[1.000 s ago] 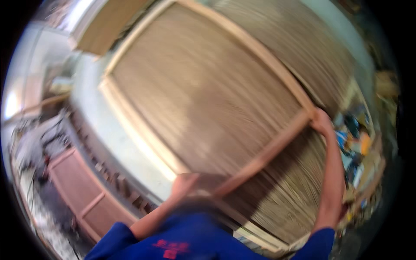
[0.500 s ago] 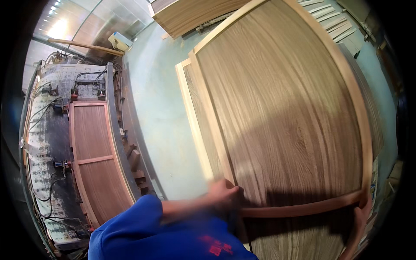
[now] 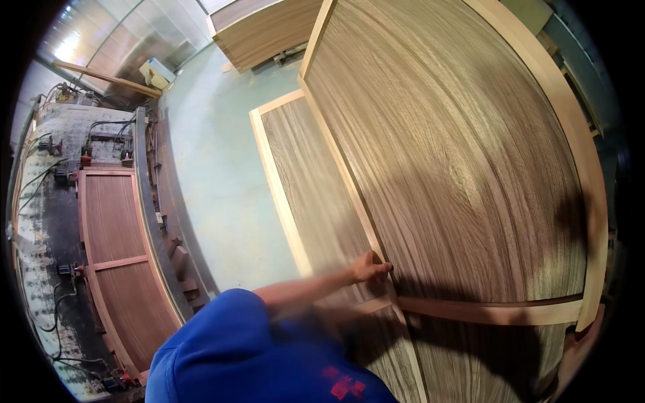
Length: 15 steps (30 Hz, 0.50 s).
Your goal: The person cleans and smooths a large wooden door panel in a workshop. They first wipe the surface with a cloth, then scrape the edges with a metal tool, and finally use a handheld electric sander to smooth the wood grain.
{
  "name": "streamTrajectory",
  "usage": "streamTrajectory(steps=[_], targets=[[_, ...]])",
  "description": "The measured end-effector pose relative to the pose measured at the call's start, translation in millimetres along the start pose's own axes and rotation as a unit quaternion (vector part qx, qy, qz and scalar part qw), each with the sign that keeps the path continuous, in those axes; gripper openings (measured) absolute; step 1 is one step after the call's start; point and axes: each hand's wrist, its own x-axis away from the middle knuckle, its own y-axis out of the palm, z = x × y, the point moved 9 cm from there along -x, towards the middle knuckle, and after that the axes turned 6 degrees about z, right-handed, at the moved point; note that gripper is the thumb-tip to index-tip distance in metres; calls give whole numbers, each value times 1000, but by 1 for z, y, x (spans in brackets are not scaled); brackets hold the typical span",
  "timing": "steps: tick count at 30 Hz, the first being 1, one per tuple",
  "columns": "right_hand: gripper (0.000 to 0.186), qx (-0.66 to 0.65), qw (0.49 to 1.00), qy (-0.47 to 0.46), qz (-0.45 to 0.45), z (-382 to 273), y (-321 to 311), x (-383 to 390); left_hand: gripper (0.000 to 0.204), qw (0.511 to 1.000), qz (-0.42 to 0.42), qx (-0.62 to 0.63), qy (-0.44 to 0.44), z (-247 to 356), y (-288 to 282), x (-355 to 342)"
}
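A large framed wood panel, brown-grained with pale edge strips and a cross rail, is raised and tilted in front of me. My left hand is closed on the pale strip along its left edge, near the cross rail. At the opposite edge my right hand grips the right strip; its fingers are partly hidden and dim. A second framed panel of like make lies beneath, showing on the left. Shadows fall across the lower part of the raised panel.
On the left stands a clamping bench with hoses and clamps, holding a reddish framed panel. Wood offcuts lie beside its base. A stack of wooden boards stands at the far side, and a wooden bar leans at the far left.
The raised panel has shifted up and to the right, tilting more, so more of the lower panel shows. Both hands have moved with it. The view has turned slightly right.
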Motion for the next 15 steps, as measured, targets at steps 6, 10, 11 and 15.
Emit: streamTrajectory(steps=[6,10,11,15], targets=[[99,106,993,-25,-33,-47,5,38,42,983,-42,-175,-24,35,-2,1],[86,124,992,-34,-4,-97,5,81,38,988,-84,-92,96,58,35,8],[83,121,991,-53,-4,-122,14,94,37,983,-62,-27,172,56,38,21],[68,154,981,-74,-92,-217,74,123,44,981,-99,-59,158,198,-8,123]])
